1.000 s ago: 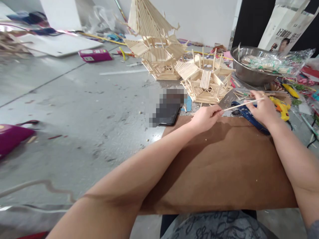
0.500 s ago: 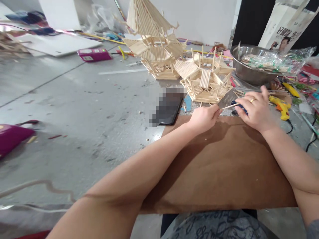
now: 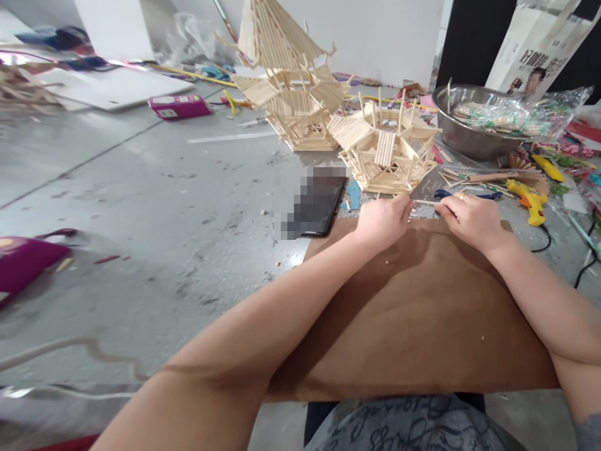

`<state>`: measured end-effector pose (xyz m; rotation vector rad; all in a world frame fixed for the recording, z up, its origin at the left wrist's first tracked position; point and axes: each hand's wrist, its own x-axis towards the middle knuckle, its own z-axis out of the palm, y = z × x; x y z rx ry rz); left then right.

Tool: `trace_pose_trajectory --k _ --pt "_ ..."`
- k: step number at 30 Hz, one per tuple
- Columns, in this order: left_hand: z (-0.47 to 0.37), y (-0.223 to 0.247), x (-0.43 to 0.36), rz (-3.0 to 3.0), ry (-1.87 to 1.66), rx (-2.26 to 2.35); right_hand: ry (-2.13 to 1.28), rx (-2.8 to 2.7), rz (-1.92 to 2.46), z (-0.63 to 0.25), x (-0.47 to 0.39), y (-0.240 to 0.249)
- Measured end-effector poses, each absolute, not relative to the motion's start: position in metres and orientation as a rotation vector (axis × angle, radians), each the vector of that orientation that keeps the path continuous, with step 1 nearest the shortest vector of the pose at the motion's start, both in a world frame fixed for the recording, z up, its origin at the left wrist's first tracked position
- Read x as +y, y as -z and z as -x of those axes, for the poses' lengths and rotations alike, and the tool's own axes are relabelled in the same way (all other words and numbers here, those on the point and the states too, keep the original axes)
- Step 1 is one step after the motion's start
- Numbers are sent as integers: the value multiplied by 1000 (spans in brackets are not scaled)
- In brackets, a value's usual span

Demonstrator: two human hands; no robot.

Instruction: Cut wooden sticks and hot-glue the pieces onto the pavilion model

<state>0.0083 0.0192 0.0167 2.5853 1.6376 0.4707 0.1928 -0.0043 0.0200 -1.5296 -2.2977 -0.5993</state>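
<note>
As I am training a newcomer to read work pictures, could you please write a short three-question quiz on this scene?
1. What spans the gap between the left hand and the right hand?
2. True or false: the phone lies to the right of the glue gun.
3. Where are the plastic-wrapped sticks?
A) Beside the phone
B) In the metal bowl
C) On the glue gun

Key:
1. A thin stick, held in the fingers of both hands.
2. False; it lies to the left.
3. B.

Bright light casts soft shadows on the brown board (image 3: 432, 326), with blur along the left edge.
</note>
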Motion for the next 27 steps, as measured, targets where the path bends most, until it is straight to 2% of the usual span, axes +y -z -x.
trace_pose_trajectory --k 3,9,14,22,27 --pt "-4 -17 22 -2588 -542 1590 559 -2274 1536 -192 -5 -20" --pt "7 -17 33 -2516 -698 924 455 -2328 1370 -205 -1 -21" --pt "7 -16 36 -2304 -773 721 396 -2325 1264 -209 2 -21" --pt "1 -14 30 -1941 -854 750 251 -2251 1266 -206 3 -21" --pt "-2 -13 29 -2355 -739 1235 336 -2264 1510 -199 0 -21"
